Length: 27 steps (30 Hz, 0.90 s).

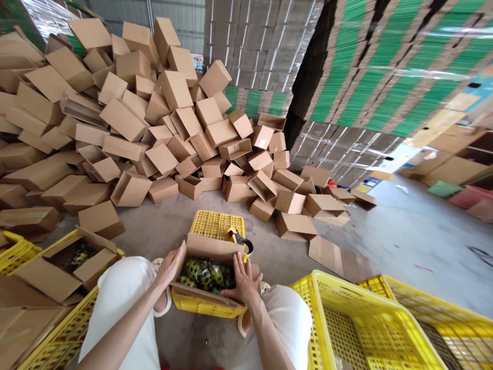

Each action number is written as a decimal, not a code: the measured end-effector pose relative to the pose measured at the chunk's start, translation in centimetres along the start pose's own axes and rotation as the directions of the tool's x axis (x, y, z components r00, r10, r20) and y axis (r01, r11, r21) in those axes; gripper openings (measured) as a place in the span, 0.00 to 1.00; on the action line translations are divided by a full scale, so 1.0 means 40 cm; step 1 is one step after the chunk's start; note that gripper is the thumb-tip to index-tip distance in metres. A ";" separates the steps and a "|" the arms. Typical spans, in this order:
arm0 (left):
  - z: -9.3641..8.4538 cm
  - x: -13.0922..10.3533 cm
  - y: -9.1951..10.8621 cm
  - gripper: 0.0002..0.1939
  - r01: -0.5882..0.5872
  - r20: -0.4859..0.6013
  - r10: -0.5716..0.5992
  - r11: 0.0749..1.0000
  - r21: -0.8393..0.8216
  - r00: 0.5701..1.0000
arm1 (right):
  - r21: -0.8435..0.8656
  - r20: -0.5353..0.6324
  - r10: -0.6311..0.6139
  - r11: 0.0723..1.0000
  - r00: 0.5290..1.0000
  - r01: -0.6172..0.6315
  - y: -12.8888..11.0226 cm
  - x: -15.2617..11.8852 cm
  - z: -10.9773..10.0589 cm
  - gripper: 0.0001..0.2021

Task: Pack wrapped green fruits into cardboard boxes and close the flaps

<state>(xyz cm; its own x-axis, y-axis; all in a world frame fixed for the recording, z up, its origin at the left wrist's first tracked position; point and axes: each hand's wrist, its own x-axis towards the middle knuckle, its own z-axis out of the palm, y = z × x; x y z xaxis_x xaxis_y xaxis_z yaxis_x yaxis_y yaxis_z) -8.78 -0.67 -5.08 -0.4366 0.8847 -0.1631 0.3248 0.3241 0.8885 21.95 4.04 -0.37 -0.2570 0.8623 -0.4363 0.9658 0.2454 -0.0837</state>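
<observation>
Between my knees an open cardboard box [215, 244] rests on an upturned yellow crate [208, 307]. Inside lie bagged round things, green-yellow with dark spots [208, 272]; their exact kind is unclear. My left hand [171, 266] lies along the box's left side, fingers stretched forward. Over the right side spreads my right hand [243, 281], its fingertips by the far right corner and its thumb reaching toward the bagged contents. A tape dispenser [239, 237], yellow and black, sits just beyond the box on the crate's far part.
A big heap of empty cardboard boxes [162, 159] fills the floor ahead. Yellow crates [346, 303] stand at my right. At my left another open box [50, 280] with similar contents sits on a yellow crate [57, 341]. Stacked flat cardboard [370, 67] rises behind.
</observation>
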 end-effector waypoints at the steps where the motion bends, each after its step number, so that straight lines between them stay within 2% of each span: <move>1: 0.003 -0.007 -0.001 0.32 -0.018 0.014 0.018 1.000 -0.007 1.000 | -0.010 -0.001 0.009 1.000 1.000 -0.009 -0.003 -0.001 0.001 0.65; 5: 0.014 -0.017 -0.020 0.32 -0.097 0.155 0.102 0.994 -0.040 0.983 | -0.007 -0.068 0.005 1.000 0.998 -0.006 -0.010 -0.011 0.009 0.62; 8: 0.031 0.003 -0.048 0.25 -0.163 0.187 0.161 0.987 -0.006 0.969 | 0.040 -0.232 -0.029 0.998 0.972 0.039 0.000 -0.019 0.019 0.54; 10: 0.043 0.025 -0.068 0.23 -0.220 0.199 0.198 0.971 0.094 0.960 | 0.102 -0.374 -0.050 0.990 0.926 0.095 0.020 -0.017 0.025 0.44; 13: 0.057 0.054 -0.090 0.30 -0.285 0.245 0.225 0.926 0.248 0.943 | 0.250 -0.587 -0.028 0.944 0.809 0.214 0.063 -0.005 0.029 0.28; 15: 0.063 0.067 -0.099 0.33 -0.301 0.257 0.228 0.906 0.298 0.939 | 0.378 -0.673 0.050 0.881 0.738 0.284 0.090 0.000 0.030 0.28; 16: 0.065 0.071 -0.102 0.34 -0.304 0.260 0.228 0.902 0.307 0.938 | 0.454 -0.680 0.098 0.834 0.726 0.313 0.099 0.000 0.031 0.30; 18: 0.068 0.076 -0.106 0.36 -0.308 0.269 0.228 0.901 0.305 0.936 | 0.609 -0.628 0.173 0.716 0.759 0.341 0.105 -0.005 0.036 0.33; 20: 0.070 0.078 -0.108 0.39 -0.306 0.280 0.221 0.901 0.308 0.934 | 0.716 -0.523 0.171 0.621 0.835 0.321 0.098 -0.014 0.043 0.33; 21: 0.070 0.078 -0.108 0.40 -0.302 0.285 0.213 0.898 0.319 0.934 | 0.734 -0.475 0.138 0.607 0.869 0.305 0.091 -0.018 0.047 0.32; 22: 0.071 0.078 -0.108 0.40 -0.297 0.289 0.203 0.895 0.332 0.935 | 0.727 -0.440 0.086 0.619 0.894 0.298 0.083 -0.020 0.050 0.29; 24: 0.070 0.077 -0.106 0.41 -0.291 0.295 0.190 0.890 0.351 0.936 | 0.646 -0.403 -0.052 0.691 0.914 0.324 0.070 -0.021 0.053 0.22; 25: 0.070 0.076 -0.104 0.40 -0.291 0.296 0.189 0.890 0.351 0.936 | 0.597 -0.394 -0.113 0.723 0.912 0.348 0.067 -0.020 0.053 0.21; 27: 0.068 0.074 -0.100 0.40 -0.289 0.294 0.192 0.896 0.337 0.937 | 0.483 -0.427 -0.164 0.790 0.889 0.378 0.071 -0.020 0.051 0.25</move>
<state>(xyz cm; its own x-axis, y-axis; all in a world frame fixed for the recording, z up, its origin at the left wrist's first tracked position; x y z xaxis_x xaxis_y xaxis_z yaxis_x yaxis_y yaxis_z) -9.11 1.57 -10.28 -0.1004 0.9890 -0.1084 0.6998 0.1476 0.6989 24.96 3.14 -2.07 -0.4018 0.9157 0.0080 0.6828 0.3055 -0.6637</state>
